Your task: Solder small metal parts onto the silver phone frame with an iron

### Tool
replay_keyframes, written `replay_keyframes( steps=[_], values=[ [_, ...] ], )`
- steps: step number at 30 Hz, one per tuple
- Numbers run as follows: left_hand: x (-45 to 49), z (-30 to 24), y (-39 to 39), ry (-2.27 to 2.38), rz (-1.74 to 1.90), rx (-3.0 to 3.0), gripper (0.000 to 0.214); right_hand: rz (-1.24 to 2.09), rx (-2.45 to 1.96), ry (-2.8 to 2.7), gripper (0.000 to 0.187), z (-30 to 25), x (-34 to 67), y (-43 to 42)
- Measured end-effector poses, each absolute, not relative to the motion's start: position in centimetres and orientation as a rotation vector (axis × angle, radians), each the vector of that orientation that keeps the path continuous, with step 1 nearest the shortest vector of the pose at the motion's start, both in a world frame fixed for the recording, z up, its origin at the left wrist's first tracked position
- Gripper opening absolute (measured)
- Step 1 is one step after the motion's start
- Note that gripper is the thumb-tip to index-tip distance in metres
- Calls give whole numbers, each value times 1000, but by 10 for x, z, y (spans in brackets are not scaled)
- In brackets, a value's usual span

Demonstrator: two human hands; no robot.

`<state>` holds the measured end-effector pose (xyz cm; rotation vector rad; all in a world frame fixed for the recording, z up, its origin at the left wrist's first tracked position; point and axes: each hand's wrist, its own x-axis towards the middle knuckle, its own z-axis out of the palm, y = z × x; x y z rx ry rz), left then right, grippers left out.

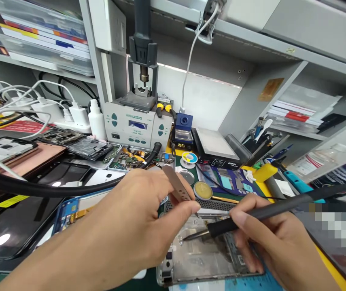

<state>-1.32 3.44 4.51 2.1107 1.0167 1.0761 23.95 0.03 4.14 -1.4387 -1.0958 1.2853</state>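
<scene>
My left hand [142, 214] is closed round a pair of brown metal tweezers [175, 184], whose tips point down over the top edge of a phone frame [203, 266]. In my right hand [272, 238] is a black soldering iron [262, 213], gripped like a pen and slanting down to the left. Its tip is at a small shiny blob [181, 241] on the left part of the metal frame; whether they touch I cannot tell. The frame lies face up under both hands, and my right fingers rest by its right side.
A hot-air station [138, 127] stands behind, its black hose [69, 190] crossing to the left. Phone parts [9, 218] crowd the left side. Solder wire [189, 157], a tin of amber paste [203, 190] and a heating plate [217, 143] sit beyond the frame.
</scene>
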Motion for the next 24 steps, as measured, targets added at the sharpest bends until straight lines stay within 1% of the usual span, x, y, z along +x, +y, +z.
replay_keyframes(
  steps=[2,6,9,18,24],
  values=[
    [-13,45,34,1019,1074,2106,19,1287,-1429,-1084,53,43,237,0],
    [-15,46,34,1026,1054,2115,21,1283,-1417,-1044,38,45,235,-1],
    [-15,45,34,1025,1046,2112,21,1280,-1419,-1037,33,47,234,-2],
    [-14,44,35,1018,1061,2106,21,1251,-1443,-1066,34,43,235,-3],
    [-14,46,34,1028,1048,2100,22,1266,-1418,-1065,41,42,239,-4]
  ],
)
